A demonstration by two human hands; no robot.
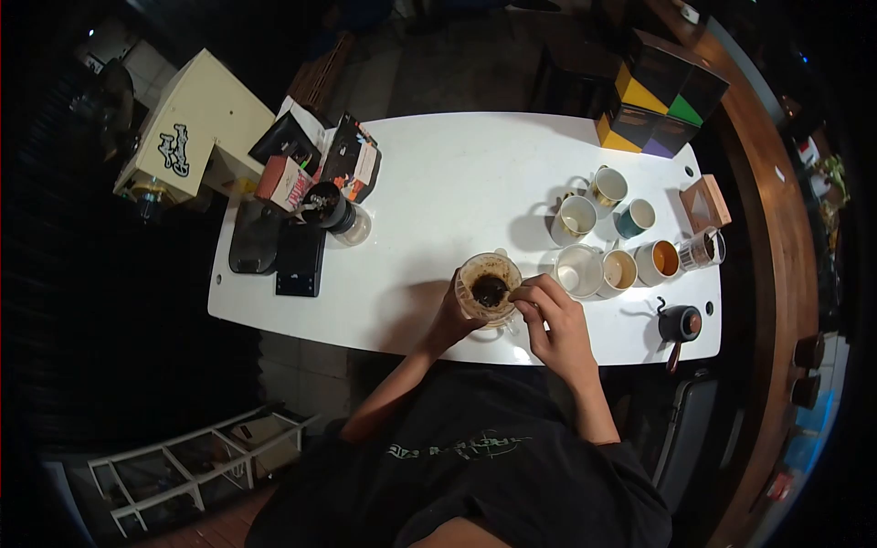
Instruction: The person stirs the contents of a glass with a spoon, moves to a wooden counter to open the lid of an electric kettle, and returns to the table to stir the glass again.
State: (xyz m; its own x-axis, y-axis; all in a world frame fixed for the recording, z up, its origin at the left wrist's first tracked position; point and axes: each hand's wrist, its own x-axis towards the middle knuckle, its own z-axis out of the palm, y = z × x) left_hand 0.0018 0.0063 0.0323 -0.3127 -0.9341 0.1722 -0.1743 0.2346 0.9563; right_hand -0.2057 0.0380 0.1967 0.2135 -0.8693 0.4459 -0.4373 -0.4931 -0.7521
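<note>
A coffee dripper (493, 320) is near the table's front edge, with a stained paper filter (474, 268) inside it. Dark wet coffee grounds (490, 290) lie in the filter's bottom. My left hand (448, 320) wraps around the dripper's left side, its fingers partly hidden behind it. On the opposite side, my right hand (555, 320) is closed, thumb and fingers pinched at the filter's right rim. Whatever stands under the dripper is mostly hidden. Just right of my right hand is a large white cup (578, 271).
Several mugs, including an orange-lined one (658, 262), cluster at right. Beyond them are a glass (702, 249) and a gooseneck kettle (680, 323). At left stand a cream grinder (196, 128), a black scale (300, 260) and a jar (353, 226). Boxes (662, 91) sit far right.
</note>
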